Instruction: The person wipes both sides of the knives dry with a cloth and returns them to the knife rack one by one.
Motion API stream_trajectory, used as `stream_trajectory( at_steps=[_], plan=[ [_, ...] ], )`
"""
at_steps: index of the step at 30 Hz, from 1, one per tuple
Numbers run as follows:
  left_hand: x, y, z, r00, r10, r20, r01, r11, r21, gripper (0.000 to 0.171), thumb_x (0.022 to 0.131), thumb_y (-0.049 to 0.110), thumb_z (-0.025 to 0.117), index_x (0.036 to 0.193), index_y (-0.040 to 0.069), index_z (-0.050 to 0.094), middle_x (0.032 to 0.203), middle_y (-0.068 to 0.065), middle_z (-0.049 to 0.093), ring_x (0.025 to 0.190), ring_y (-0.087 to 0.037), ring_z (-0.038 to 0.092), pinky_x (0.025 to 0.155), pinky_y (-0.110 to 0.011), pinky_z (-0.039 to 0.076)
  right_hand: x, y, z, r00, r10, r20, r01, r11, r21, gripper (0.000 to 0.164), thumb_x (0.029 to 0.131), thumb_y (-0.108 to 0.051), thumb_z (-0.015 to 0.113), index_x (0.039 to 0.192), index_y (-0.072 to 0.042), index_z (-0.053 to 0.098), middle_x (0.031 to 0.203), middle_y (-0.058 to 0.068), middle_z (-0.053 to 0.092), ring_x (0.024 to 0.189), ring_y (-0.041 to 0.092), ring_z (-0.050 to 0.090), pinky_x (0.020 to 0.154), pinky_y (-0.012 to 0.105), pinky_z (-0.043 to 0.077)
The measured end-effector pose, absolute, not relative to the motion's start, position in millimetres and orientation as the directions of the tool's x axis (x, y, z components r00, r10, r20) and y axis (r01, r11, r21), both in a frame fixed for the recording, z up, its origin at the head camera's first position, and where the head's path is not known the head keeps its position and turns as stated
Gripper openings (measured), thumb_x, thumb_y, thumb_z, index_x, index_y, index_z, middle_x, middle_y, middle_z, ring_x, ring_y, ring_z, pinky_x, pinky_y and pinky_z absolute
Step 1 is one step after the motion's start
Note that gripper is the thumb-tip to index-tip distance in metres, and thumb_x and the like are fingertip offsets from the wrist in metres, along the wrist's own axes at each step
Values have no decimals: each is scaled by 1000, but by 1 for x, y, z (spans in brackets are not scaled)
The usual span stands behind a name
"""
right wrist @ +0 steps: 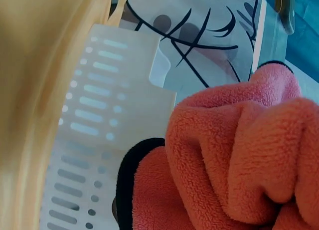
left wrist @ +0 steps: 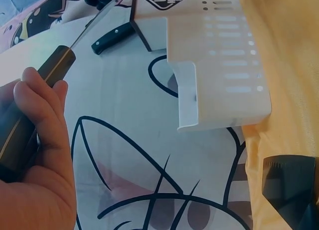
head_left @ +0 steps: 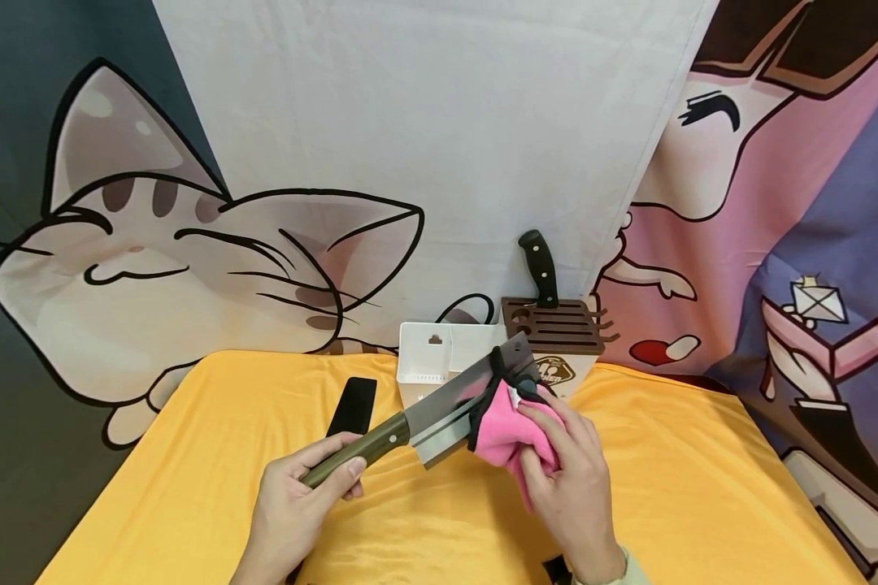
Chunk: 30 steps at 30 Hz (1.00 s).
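Note:
A cleaver (head_left: 454, 406) with a wide steel blade and an olive-brown riveted handle is held tilted above the table, its blade pointing up and to the right. My left hand (head_left: 285, 500) grips the handle, also seen as a dark handle (left wrist: 55, 65) in the left wrist view. With my right hand (head_left: 574, 479) I hold a bunched pink cloth (head_left: 505, 426) with black edging against the outer half of the blade. In the right wrist view the cloth (right wrist: 239, 155) fills the lower right and hides the fingers.
Behind the blade stands a white knife holder (head_left: 417, 353) with a brown slotted top (head_left: 574, 321). A black-handled knife (head_left: 540, 268) sticks up from it. A flat black piece (head_left: 354, 405) lies on the yellow tablecloth (head_left: 212, 439). Printed curtains (head_left: 483, 122) hang behind.

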<state>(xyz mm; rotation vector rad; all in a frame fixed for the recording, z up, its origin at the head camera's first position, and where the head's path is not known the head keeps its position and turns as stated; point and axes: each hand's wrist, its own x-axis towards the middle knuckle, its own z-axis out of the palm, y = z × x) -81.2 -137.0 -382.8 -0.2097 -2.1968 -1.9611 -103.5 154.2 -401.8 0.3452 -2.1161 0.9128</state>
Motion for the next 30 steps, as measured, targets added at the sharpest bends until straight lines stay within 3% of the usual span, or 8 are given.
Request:
stream_trajectory(
  at_steps=[7, 16, 22, 30],
  plan=[
    [-82, -136, -384, -968, -31, 247, 243, 92, 966, 16, 90, 3, 74, 106, -1, 73, 69, -14, 67, 62, -19, 66, 61, -29, 57, -98, 148, -400, -669, -3, 744, -543, 686, -485, 40, 73, 3, 66, 107, -15, 77, 129, 6, 67, 106, 27, 58, 97, 20, 37],
    [-82, -134, -386, -971, -37, 235, 231, 84, 969, 17, 90, 3, 75, 106, -1, 73, 69, -13, 67, 62, -19, 66, 62, -29, 57, -94, 139, -399, -606, -82, 791, -622, 670, -406, 39, 70, 2, 66, 103, -16, 78, 125, 7, 69, 103, 25, 60, 97, 19, 37],
    [-82, -131, -386, -977, -42, 208, 203, 94, 975, 19, 89, 4, 76, 107, -1, 73, 72, -12, 68, 63, -18, 66, 64, -30, 59, -91, 135, -398, -642, -139, 754, -616, 678, -400, 40, 70, 0, 68, 103, -20, 77, 126, 2, 68, 105, 23, 59, 94, 29, 39],
    [-82, -127, -387, -978, -40, 205, 200, 105, 974, 20, 88, 3, 76, 107, -1, 73, 74, -10, 69, 64, -17, 67, 65, -32, 59, -89, 131, -398, -630, -212, 747, -660, 654, -371, 43, 67, -2, 69, 103, -24, 76, 123, 0, 69, 107, 23, 60, 96, 34, 39]
  ],
)
